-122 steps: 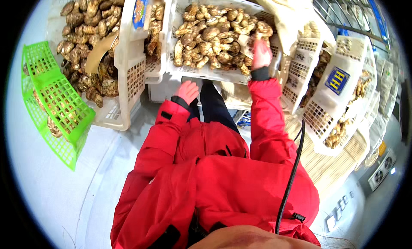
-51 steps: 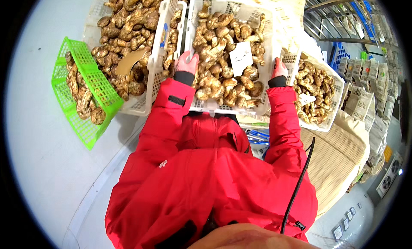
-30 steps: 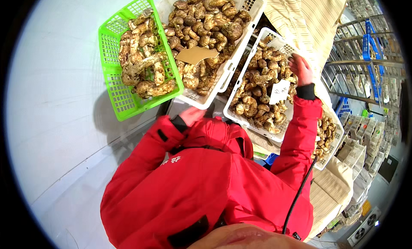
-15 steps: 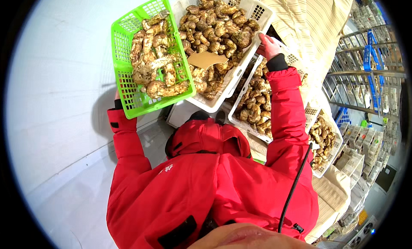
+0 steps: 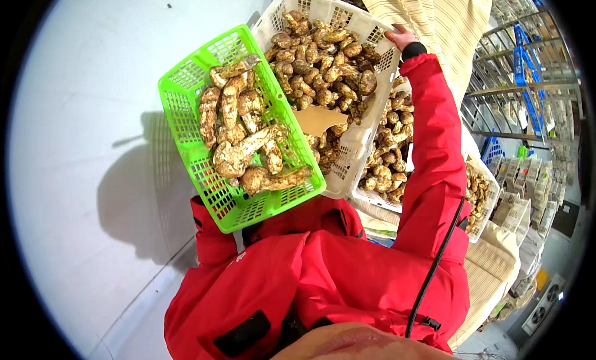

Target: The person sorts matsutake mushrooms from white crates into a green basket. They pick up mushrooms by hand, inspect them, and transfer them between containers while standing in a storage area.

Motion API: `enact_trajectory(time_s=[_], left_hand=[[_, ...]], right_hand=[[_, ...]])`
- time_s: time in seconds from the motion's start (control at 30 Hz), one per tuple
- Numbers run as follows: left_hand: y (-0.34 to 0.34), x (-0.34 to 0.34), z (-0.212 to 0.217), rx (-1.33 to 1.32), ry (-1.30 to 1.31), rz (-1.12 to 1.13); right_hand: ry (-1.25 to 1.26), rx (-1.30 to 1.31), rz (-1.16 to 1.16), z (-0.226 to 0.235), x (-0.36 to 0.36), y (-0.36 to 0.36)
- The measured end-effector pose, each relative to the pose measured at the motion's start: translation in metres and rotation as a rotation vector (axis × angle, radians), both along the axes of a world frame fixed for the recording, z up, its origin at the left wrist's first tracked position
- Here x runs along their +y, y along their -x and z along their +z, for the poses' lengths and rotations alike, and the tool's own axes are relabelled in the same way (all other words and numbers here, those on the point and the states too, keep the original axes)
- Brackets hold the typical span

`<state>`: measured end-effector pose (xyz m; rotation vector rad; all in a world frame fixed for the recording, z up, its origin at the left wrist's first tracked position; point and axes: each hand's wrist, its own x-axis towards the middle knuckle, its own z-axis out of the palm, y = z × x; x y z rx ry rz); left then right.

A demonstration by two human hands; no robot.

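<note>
Several thick, long-stemmed, brown and pale mushrooms lie in a tilted green plastic basket in front of me at left. My left sleeve runs behind this basket, which appears held up on that side; the hand itself is hidden. Beside and partly behind it is a white slotted crate, heaped with smaller mushrooms. A torn-edged piece of tan cardboard rests on that heap. My right hand is closed over the crate's far right corner, its fingers on the rim.
Under the crate, to the right, sits another white crate of mushrooms, and a further one stands beyond my right arm. Striped beige cloth covers the surface there. A white wall borders the left; metal racks stand far right.
The green basket has come down and nearer to me in the picture. The white crate has shifted a little toward me, with my right hand now farther up at its corner.
</note>
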<state>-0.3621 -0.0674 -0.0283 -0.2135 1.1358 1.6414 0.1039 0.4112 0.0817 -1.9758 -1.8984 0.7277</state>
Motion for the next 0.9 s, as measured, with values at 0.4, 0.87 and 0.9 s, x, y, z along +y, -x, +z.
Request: enact_trajectory(time_s=[0.4, 0.87, 0.9], left_hand=[[0.029, 0.041, 0.002, 0.065, -0.052, -0.154], [0.042, 0.117, 0.023, -0.087, -0.315, -0.511], [0.041, 0.121, 0.030, -0.103, -0.343, -0.544]], right_hand=[[-0.242, -0.096, -0.080, 0.031, -0.063, -0.026], [-0.675, 0.568, -0.391, 0.087, -0.306, -0.082], [-0.674, 0.658, -0.411, 0.077, -0.325, -0.096]])
